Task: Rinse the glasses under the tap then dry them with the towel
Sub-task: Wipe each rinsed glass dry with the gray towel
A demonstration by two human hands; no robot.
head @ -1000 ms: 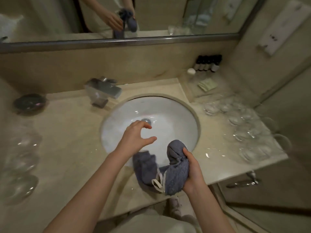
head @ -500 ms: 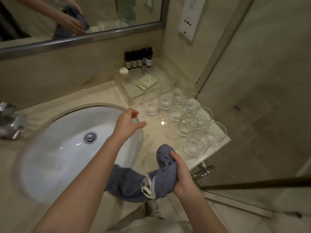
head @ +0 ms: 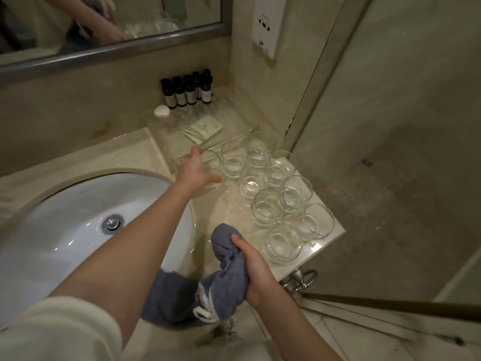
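The right hand [head: 253, 267] grips a bunched grey-blue terry towel [head: 229, 272] above the near edge of the counter, thumb pressed over its rounded top; the rest of the cloth hangs left behind the left forearm, a white loop tag dangling from it. The left hand [head: 195, 169] is spread wide, fingers and thumb apart around the nearest-left glass [head: 212, 165] of the cluster; whether it touches the glass yet cannot be told. A half-second ago this hand hovered over the basin rim, farther from the glasses.

The stemless glasses [head: 268, 209], clear and round-bellied, stand upright and close together on the beige marble counter [head: 130, 155] right of the white oval sink [head: 65, 230], which holds a chrome drain [head: 112, 223]. Any water in them cannot be made out. Far behind, a clear tray [head: 179, 131] carries a row of dark little bottles [head: 187, 91], a white round cap [head: 162, 111] and a pale green packet [head: 203, 130].
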